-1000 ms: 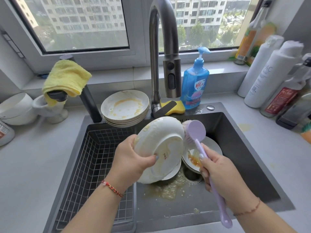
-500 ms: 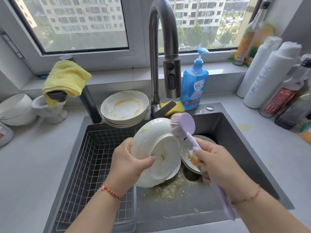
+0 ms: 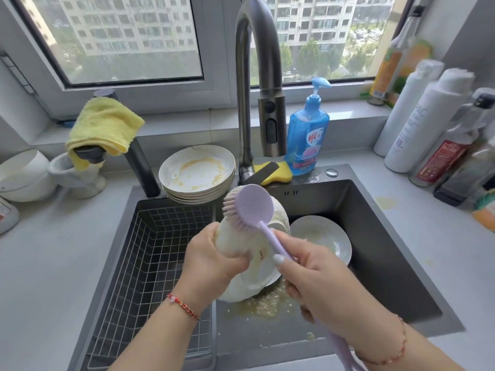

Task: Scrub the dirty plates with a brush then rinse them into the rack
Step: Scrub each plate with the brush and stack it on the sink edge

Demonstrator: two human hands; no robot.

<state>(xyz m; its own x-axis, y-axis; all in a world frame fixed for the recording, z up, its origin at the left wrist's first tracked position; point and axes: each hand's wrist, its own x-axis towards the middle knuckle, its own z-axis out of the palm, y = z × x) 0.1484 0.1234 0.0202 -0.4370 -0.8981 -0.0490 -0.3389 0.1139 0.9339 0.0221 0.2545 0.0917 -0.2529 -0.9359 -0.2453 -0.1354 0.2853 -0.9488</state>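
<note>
Over the sink's (image 3: 375, 210) middle, the left hand (image 3: 211, 263) curls round the tilted plate's (image 3: 254, 263) rim; the right hand (image 3: 316, 279) grips the brush (image 3: 249, 207) handle, bristles on it. Judged rigid, breakable and slippery when wet: hold by the rim

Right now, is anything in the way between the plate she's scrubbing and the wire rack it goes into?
Nothing visible. The plate, held in the left hand, sits just right of the wire rack, whose basket shows only bare mesh. The right hand holds the brush on the plate's far side.
</note>
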